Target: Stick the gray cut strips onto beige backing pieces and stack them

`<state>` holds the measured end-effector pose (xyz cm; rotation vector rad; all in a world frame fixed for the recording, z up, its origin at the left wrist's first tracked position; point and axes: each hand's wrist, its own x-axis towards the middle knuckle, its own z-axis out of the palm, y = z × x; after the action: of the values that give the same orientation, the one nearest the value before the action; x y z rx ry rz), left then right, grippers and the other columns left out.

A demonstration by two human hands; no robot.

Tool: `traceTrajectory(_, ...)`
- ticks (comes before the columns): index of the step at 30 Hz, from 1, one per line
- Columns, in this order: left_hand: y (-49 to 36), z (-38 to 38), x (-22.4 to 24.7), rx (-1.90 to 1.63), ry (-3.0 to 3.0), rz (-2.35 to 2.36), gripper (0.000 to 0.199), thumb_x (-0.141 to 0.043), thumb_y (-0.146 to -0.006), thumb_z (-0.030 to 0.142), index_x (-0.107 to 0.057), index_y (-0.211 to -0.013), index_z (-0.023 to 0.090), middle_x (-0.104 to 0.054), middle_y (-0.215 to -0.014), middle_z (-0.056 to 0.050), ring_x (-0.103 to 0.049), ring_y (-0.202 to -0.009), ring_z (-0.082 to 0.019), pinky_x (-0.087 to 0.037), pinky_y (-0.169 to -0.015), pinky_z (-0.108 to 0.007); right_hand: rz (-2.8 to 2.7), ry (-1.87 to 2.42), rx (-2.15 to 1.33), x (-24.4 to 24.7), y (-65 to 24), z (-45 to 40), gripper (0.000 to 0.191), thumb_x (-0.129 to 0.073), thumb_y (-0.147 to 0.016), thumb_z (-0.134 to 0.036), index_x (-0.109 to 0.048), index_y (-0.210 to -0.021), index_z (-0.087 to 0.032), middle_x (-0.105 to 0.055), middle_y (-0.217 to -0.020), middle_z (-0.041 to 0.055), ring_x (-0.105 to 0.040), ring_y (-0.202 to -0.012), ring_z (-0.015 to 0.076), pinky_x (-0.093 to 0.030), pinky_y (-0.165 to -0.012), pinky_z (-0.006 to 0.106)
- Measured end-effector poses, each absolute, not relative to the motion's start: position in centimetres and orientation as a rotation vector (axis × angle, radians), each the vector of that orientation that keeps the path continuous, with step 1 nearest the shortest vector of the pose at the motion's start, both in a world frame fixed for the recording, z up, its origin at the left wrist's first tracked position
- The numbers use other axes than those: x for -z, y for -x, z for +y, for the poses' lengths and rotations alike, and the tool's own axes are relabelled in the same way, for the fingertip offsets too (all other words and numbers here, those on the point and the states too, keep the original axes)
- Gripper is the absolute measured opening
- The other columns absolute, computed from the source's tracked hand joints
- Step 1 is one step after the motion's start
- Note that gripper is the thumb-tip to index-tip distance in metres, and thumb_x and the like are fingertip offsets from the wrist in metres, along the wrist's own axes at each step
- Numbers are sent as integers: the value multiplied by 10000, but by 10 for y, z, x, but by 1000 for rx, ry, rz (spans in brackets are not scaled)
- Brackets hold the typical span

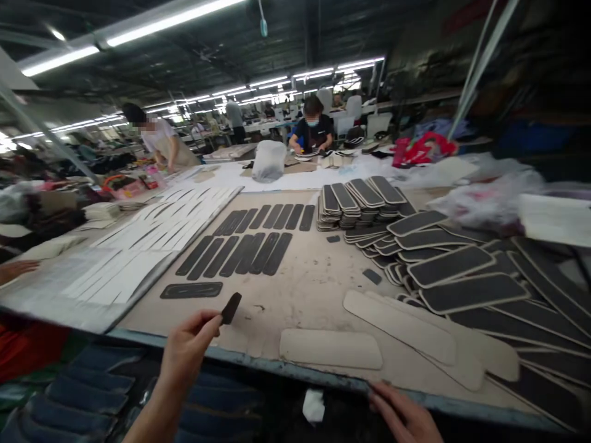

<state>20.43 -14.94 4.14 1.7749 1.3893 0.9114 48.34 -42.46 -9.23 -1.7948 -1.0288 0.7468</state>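
Observation:
Between the thumb and fingers of my left hand (pixel 191 344) is a small dark piece (pixel 231 308), held over the table near its front edge. My right hand (pixel 404 415) is low at the table's front edge, fingers stretched out, touching or close to the edge, with nothing seen in it. Just beyond my left hand lies a dark rounded strip (pixel 191 290), and behind it are two rows of dark strips (pixel 237 254). A cream rounded panel (pixel 331 349) lies flat between my hands, beside several overlapping cream panels (pixel 401 323).
Stacks of dark panels with pale edging (pixel 471 293) cover the right side of the table (pixel 295 295). White slitted sheets (pixel 161 237) lie at left. Two small dark scraps (pixel 372 276) rest mid-table. People work beyond, and a person's hand (pixel 18 269) shows at the left edge.

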Motion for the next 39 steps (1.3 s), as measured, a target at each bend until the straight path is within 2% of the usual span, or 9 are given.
traceTrajectory(5, -244, -207, -90, -928, -1245, 839, 142, -639, -691, 316, -615, -698, 177, -561, -607, -2, -491, -607, -119, -420, -611, -226, -532, 1447, -1149, 66, -475, -387, 472, -555, -751, -512, -595, -1109, -207, -637, -1031, 81, -619, -847, 198, -530, -745, 334)
traceTrajectory(10, -272, -230, -94, -695, -1066, 743, 165, -642, -675, 342, -599, -677, 183, -508, -546, -1, -458, -569, -118, -438, -567, -231, -190, 1180, -1249, 58, -473, -366, 462, -582, -719, -538, -616, -1021, -190, -591, -1078, 88, -604, -777, 144, -514, -656, 268)
traceTrajectory(15, -286, -236, -79, -666, -1034, 859, 137, -643, -618, 329, -597, -640, 202, -501, -561, -9, -439, -512, -127, -434, -466, -251, -242, 1085, -1233, 52, -481, -375, 321, -603, -720, -486, -655, -801, -180, -605, -738, 4, -560, -672, 112, -477, -614, 216)
traceTrajectory(20, -279, -236, -54, -720, -934, 915, 172, -662, -572, 309, -627, -696, 196, -556, -673, -19, -493, -539, -139, -456, -473, -273, -266, 1275, -1174, 60, -487, -394, 288, -618, -686, -481, -632, -709, -193, -555, -614, -35, -529, -607, 116, -478, -612, 250)
traceTrajectory(23, -267, -234, -26, -668, -935, 972, 222, -707, -576, 348, -616, -676, 172, -533, -600, -2, -505, -537, -130, -432, -470, -239, -386, 1480, -1109, 67, -496, -401, 296, -580, -703, -485, -632, -697, -193, -556, -581, -29, -535, -585, 132, -477, -597, 269)
traceTrajectory(27, -256, -224, 18, -575, -1163, 1148, 285, -713, -598, 400, -592, -635, 145, -461, -482, 39, -402, -458, -72, -322, -425, -175, -543, 1762, -944, 72, -513, -399, 281, -542, -718, -444, -649, -806, -199, -615, -635, -14, -545, -558, 143, -452, -547, 269)
traceTrajectory(31, -258, -208, 53, -474, -1486, 1267, 370, -632, -657, 493, -531, -561, 150, -331, -426, 72, -288, -430, -62, -234, -421, -184, -645, 1931, -740, 76, -530, -384, 268, -528, -714, -397, -595, -876, -194, -604, -590, -33, -541, -538, 143, -411, -540, 262)
traceTrajectory(35, -266, -194, 77, -393, -1785, 1221, 388, -557, -707, 512, -524, -557, 156, -416, -496, 44, -391, -522, -100, -310, -516, -207, -754, 2131, -577, 81, -539, -373, 183, -534, -699, -367, -551, -782, -205, -607, -574, -30, -558, -575, 153, -394, -590, 273)
traceTrajectory(39, -268, -187, 92, -257, -2000, 1242, 380, -494, -746, 496, -556, -579, 161, -469, -511, 30, -453, -549, -124, -316, -535, -219, -828, 2248, -517, 88, -541, -371, 171, -527, -704, -392, -532, -710, -221, -618, -598, -20, -570, -584, 157, -379, -590, 277)
